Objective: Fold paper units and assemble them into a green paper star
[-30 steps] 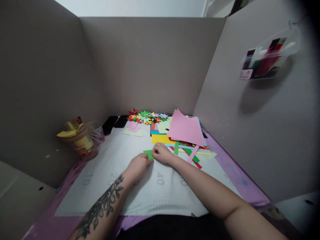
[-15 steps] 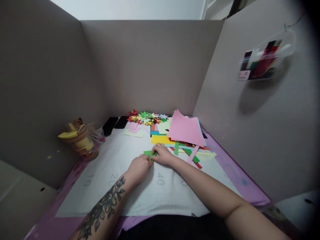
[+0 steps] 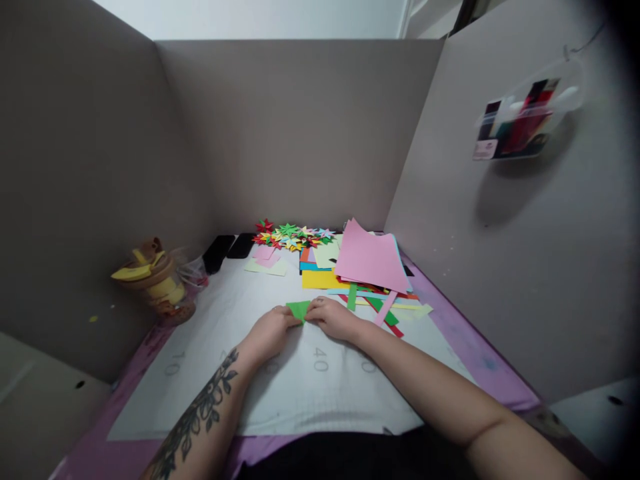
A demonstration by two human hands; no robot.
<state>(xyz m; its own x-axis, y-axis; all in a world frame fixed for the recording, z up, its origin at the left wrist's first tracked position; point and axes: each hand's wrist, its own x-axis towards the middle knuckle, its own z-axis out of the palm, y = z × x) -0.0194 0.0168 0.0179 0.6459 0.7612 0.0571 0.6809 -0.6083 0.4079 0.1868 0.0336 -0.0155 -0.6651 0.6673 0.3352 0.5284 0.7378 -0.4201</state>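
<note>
A small folded piece of green paper (image 3: 299,309) lies between my two hands at the middle of the white sheet (image 3: 210,373). My left hand (image 3: 274,329) grips its lower left side, fingers pressed together. On the other side my right hand (image 3: 332,316) pinches the paper's right edge between thumb and fingers. The piece looks triangular, with its point toward me. Its lower corners are partly covered by my fingertips. Beyond my right hand lie cut paper strips in green, pink, red and pale yellow, among them a pink strip (image 3: 387,308).
Folded paper stars (image 3: 293,235) are heaped at the back. Pink sheets (image 3: 373,257) are stacked right of them. Two black flat objects, one a dark slab (image 3: 242,245), lie at back left beside a brown and yellow cup (image 3: 163,287). Grey panels (image 3: 300,133) enclose the table.
My hands have shifted slightly apart, and more of the green paper shows. It now looks like a triangle rather than a small strip. The view has moved a little.
</note>
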